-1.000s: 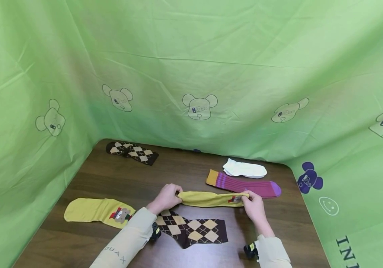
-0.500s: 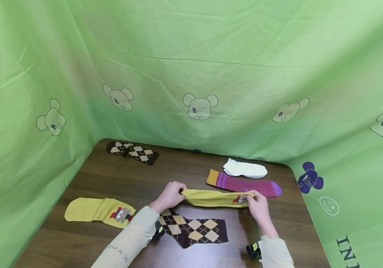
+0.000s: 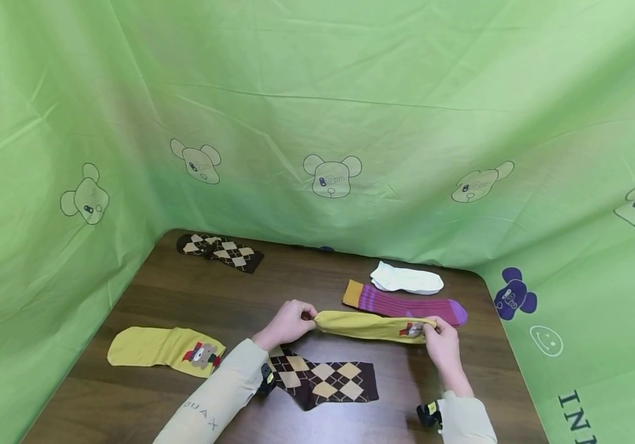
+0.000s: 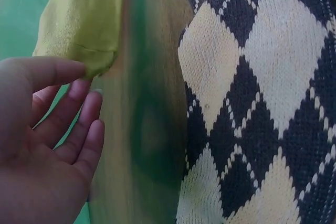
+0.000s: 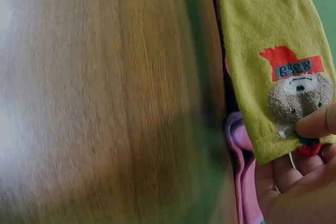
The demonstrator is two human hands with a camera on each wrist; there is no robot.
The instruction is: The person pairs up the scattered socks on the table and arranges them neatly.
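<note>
A yellow sock with a bear patch is stretched sideways between both hands, above the table. My left hand pinches its toe end between thumb and forefinger; in the left wrist view the other fingers hang loosely curved. At the cuff end, my right hand pinches the fabric, its thumb lying on the bear patch in the right wrist view. Below the stretched sock lies a brown argyle sock, partly covered by the left forearm. A second yellow sock with a like bear lies flat at the left.
Another argyle sock lies at the back left of the brown wooden table. At the back right are a white sock and a purple striped sock with an orange cuff. Green printed cloth hangs behind and beside the table.
Both hands have moved a little to the right, carrying the stretched yellow sock with them. The socks on the table have stayed where they were.
</note>
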